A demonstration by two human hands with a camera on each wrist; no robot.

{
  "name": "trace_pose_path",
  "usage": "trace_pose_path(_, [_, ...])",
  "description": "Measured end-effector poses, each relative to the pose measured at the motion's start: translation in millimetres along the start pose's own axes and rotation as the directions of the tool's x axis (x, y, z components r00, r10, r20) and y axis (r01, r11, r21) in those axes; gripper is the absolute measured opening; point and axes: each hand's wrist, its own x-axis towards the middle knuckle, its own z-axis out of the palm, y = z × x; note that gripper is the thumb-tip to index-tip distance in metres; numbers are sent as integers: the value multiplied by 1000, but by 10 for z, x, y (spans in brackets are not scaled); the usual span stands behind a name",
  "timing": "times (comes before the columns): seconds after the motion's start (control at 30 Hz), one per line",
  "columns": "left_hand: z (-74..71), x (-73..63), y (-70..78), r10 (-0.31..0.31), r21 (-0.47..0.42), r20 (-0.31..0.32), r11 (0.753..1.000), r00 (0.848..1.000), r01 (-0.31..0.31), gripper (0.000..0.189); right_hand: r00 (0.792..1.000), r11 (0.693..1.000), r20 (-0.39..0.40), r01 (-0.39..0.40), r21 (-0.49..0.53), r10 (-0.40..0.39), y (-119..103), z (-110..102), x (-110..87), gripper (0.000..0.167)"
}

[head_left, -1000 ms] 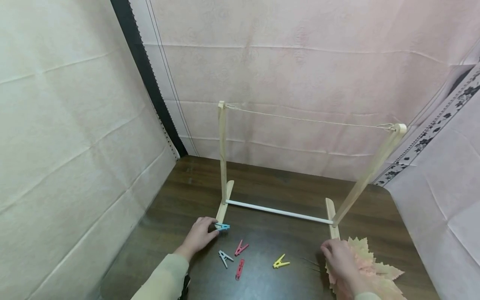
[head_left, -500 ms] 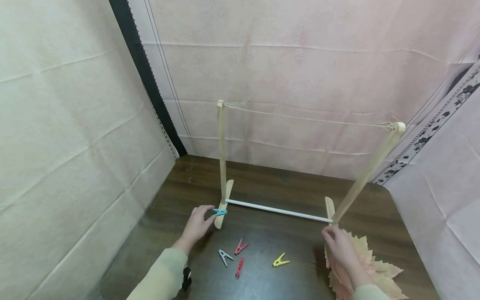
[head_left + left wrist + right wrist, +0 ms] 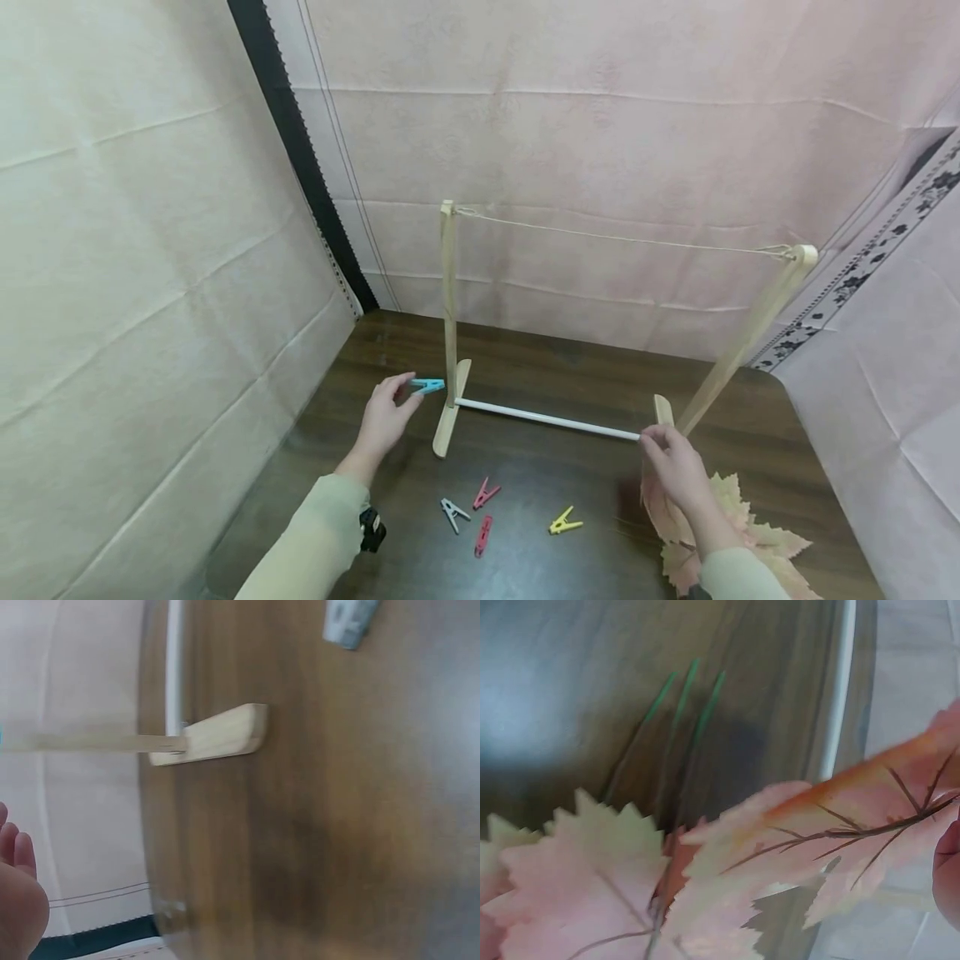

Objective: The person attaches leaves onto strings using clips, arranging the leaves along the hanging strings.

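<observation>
Blue plastic by its look, the clip (image 3: 427,386) is held just left of the left post (image 3: 450,308) of the rack (image 3: 555,418); the left hand (image 3: 384,417) pinches it between thumb and fingers, and whether it touches the post I cannot tell. It should be light, stiff and sprung, hardly fragile, with smooth faces that could slip or twist; the best hold is likely on its two legs, where a squeeze ought to part the nose. At the rack's right end, the right hand (image 3: 678,471) appears to pinch a pink leaf (image 3: 855,810), though the right wrist view cuts off most of the grip. The leaf looks thin, soft and nearly weightless, apt to flop or crease, so its ribbed middle seems the surest place to take it. More leaves (image 3: 772,542) lie to the front right of the rack, near thin, green-tipped stems (image 3: 679,712). Two red clips (image 3: 483,536), a grey clip (image 3: 454,514) and a yellow clip (image 3: 565,521) rest on the desk (image 3: 540,475) in front of the rack. No container shows.
</observation>
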Motion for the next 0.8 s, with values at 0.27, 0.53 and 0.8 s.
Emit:
trace_pose_path(0.27, [-162,161,244,-16,-139,-100,990,995,2,39,999,998,39,-17,54,15,-195,-32,99,39])
trace_pose_path(0.53, [-335,327,443,3,-173,-141,985,990,-28,40,998,996,47,-53,67,50,-381,-55,161,45])
trace_pose_path(0.8, [-477,507,681,40,-220,-178,972,983,-79,43,1000,1000,13,-27,10,26,-501,-132,280,52])
